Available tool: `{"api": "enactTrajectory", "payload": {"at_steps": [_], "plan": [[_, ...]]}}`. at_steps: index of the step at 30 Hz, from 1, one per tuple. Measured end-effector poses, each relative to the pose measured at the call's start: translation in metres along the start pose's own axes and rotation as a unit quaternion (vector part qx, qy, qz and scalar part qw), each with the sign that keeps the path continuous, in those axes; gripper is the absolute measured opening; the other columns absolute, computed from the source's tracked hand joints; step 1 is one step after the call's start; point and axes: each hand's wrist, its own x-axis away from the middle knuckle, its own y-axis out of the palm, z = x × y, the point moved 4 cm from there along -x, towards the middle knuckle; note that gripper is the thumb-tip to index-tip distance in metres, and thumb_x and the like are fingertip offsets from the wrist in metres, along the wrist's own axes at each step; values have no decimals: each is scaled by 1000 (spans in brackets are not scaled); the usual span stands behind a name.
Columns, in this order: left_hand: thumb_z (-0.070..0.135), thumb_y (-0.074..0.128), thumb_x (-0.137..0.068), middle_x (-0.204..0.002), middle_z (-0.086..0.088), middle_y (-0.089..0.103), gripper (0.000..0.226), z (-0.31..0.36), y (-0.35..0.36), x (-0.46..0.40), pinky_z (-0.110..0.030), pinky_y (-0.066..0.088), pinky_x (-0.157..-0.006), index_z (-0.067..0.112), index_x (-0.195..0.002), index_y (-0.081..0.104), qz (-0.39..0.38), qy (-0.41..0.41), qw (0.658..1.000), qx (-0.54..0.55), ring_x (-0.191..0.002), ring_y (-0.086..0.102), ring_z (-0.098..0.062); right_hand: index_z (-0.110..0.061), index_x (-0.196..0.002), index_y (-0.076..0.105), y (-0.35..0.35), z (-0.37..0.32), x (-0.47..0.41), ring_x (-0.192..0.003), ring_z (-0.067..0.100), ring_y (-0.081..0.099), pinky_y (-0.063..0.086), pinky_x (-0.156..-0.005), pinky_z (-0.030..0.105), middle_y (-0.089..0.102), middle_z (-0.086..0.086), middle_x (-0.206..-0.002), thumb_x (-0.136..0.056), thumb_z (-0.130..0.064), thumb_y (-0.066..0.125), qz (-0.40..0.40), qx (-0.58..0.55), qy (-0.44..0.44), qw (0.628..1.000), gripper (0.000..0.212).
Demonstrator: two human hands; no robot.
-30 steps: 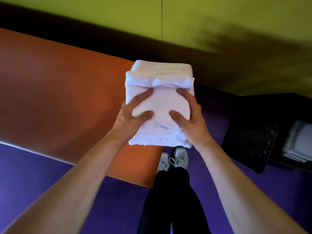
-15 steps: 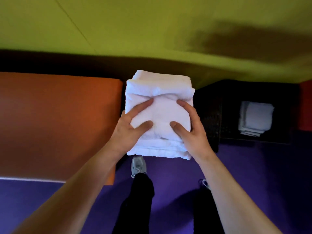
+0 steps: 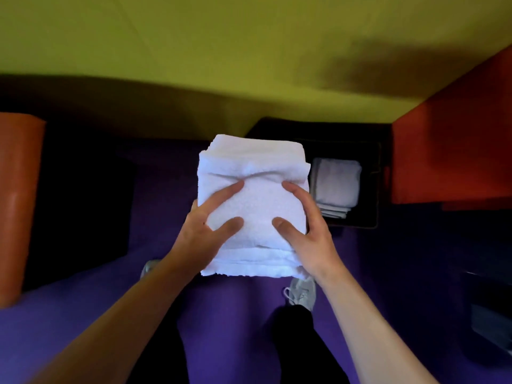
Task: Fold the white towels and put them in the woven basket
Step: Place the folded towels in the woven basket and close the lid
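Currently I see the left hand (image 3: 210, 231) and right hand (image 3: 306, 231) gripping the folded white terry towel stack (image 3: 253, 206) in mid-air; the dark woven basket (image 3: 368, 217) sits at 3 o'clock, holding a folded towel (image 3: 335, 184)

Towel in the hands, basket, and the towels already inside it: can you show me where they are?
folded white towel (image 3: 253, 206): head view, on its top face between the two hands.
woven basket (image 3: 372, 189): head view, on its dark right wall.
towels in the basket (image 3: 336, 184): head view, on the top towel's middle.
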Motion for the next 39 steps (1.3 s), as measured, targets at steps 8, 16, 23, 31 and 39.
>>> {"api": "enactTrajectory", "payload": {"at_steps": [8, 16, 23, 31, 39], "plan": [[40, 71, -81, -136, -2, 56, 54, -51, 125, -97, -39, 51, -105, 60, -129, 57, -9, 19, 1000, 14, -123, 57, -15, -42, -138, 54, -97, 112, -78, -131, 16, 54, 45, -111, 49, 56, -5, -142, -81, -32, 71, 36, -2, -50, 998, 60], [26, 72, -87, -128, 16, 65, 45, -143, 178, -226, -32, 57, -94, 52, -123, 66, 11, 20, 999, 23, -103, 69, -9, -41, -128, 64, -114, 234, -200, -121, 15, 63, 50, -108, 43, 66, -5, -131, -92, -14, 68, 35, -71, -51, 996, 45], [29, 69, -86, -117, 26, 59, 44, -190, 191, -276, -8, 49, -75, 55, -122, 65, 52, 23, 998, 6, -85, 61, 14, -41, -127, 65, -107, 278, -265, -114, 9, 66, 55, -99, 32, 65, -12, -126, -93, -17, 68, 2, -43, -71, 997, 42], [28, 69, -90, -141, -7, 58, 52, -230, 202, -311, -25, 47, -102, 38, -140, 57, 39, -37, 982, -180, -119, 61, -21, -49, -149, 35, -88, 319, -301, -137, 14, 46, 34, -110, 21, 41, -8, -154, -98, -51, 56, -96, 188, 2, 977, 55], [37, 63, -95, -164, -20, -5, 71, -232, 227, -301, -47, 34, -112, 42, -155, 25, 31, -61, 907, -416, -143, 25, -45, -42, -159, 6, -87, 323, -297, -152, 36, 19, 25, -122, 41, 7, 17, -168, -90, -74, 46, -85, 567, -15, 820, 87]]}}
